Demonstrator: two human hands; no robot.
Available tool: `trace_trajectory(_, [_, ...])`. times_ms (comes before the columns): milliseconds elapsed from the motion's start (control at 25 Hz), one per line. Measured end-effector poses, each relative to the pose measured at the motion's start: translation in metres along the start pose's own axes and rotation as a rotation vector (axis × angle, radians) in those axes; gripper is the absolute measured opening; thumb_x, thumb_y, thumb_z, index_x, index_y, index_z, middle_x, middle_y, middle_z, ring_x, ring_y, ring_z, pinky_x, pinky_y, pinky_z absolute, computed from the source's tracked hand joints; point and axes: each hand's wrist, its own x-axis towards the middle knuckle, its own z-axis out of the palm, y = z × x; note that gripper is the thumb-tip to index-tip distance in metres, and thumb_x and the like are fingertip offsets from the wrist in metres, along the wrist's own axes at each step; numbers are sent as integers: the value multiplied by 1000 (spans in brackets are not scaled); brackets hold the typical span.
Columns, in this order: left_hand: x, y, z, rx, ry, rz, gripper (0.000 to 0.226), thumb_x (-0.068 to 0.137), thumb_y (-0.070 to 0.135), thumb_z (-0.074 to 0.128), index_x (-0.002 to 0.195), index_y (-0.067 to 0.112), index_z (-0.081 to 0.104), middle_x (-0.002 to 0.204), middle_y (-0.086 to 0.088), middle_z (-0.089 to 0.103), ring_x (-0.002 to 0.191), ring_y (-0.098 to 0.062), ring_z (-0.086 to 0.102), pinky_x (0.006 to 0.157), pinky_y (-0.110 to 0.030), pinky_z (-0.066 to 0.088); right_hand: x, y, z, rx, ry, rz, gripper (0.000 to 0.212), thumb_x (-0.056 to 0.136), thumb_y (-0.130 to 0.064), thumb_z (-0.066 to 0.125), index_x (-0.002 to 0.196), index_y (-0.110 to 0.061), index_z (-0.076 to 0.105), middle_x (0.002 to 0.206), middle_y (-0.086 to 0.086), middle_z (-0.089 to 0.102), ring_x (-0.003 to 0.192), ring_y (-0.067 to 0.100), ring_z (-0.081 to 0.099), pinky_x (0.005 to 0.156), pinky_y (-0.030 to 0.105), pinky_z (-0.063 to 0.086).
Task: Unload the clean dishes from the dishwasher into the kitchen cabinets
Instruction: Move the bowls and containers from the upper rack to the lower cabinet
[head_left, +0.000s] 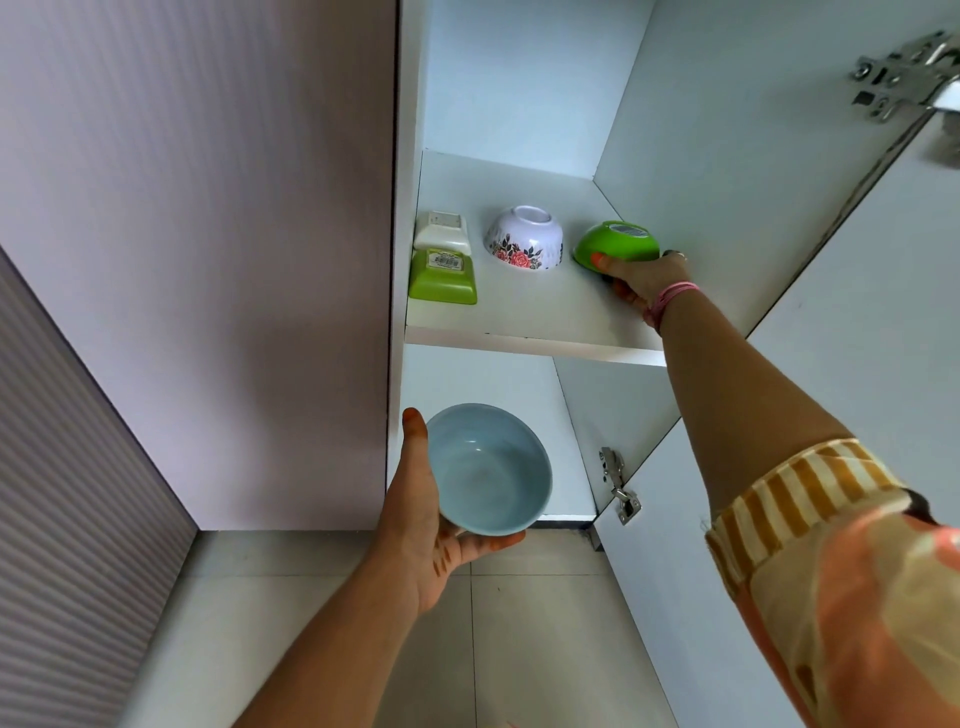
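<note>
While the view tilts up into an open white cabinet (717, 135), the person's two hands are both busy with bowls. The right hand (641, 280) reaches onto the middle shelf (524, 317) and grips a green bowl (618, 244), which sits upside down at the shelf's right end, close against the side wall; the thumb presses on the bowl's near side and the other fingers curl under its rim. A pink band (670, 301) circles that wrist. Just left of the green bowl stands a white bowl with a flower pattern (524, 244), also upside down and apart from it. Further left, near the cabinet's left wall, lies a green and white square container (441, 260). Below the shelf, in front of the cabinet's lower opening, the left hand (421, 514) holds a pale blue bowl (488, 467), mouth facing the camera, thumb along its left rim and fingers curled beneath. The cabinet door (857, 364) hangs open on the right, with metal hinges (621, 488).
</note>
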Motion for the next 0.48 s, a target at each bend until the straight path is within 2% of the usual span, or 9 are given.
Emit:
trace_trajectory(80, [1, 1, 0, -3, 1, 0, 62, 85, 69, 42, 123, 22, 55, 114, -20, 61, 99, -40, 64, 66, -56, 57, 1, 0, 3, -248, 50, -24, 84, 61, -40, 87, 124, -12, 39, 82, 0, 63, 59, 11, 57, 40, 23, 43])
trace_trajectory(160, [2, 1, 0, -7, 3, 0, 61, 85, 69, 42, 121, 22, 56, 114, -20, 62, 99, -40, 64, 67, -56, 57, 5, -1, 5, -312, 85, -49, 84, 59, -44, 86, 122, -11, 41, 89, 4, 66, 53, 10, 55, 32, 18, 36])
trace_trajectory(360, [5, 2, -2, 1, 13, -2, 61, 84, 69, 43, 121, 22, 56, 114, -21, 62, 99, -40, 64, 69, -58, 56, 8, -4, 2, -431, 62, -63, 86, 62, -45, 84, 125, -10, 39, 68, 0, 57, 48, 11, 52, 29, 16, 33])
trace_trajectory(480, [5, 3, -4, 3, 7, -4, 62, 85, 70, 42, 122, 22, 56, 114, -21, 62, 99, -40, 65, 70, -58, 56, 12, -2, 0, -497, 68, -76, 86, 62, -48, 83, 125, -8, 40, 64, -1, 56, 47, 11, 51, 35, 24, 36])
